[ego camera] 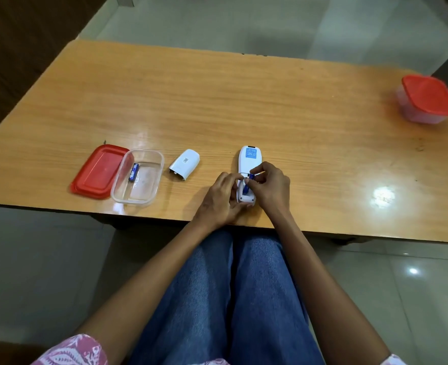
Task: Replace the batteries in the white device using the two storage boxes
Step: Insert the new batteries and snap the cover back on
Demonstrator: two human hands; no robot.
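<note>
Fingers, right hand, pinch battery; left hand grips white device; cover beside.

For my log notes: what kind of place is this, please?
Probably a room in a home: a low wooden table stands on glossy floor tiles, and a red-lidded plastic food box sits on it.

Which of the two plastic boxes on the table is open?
The clear box on the left: its red lid lies beside it and one blue battery is inside. The box at far right is closed.
</note>
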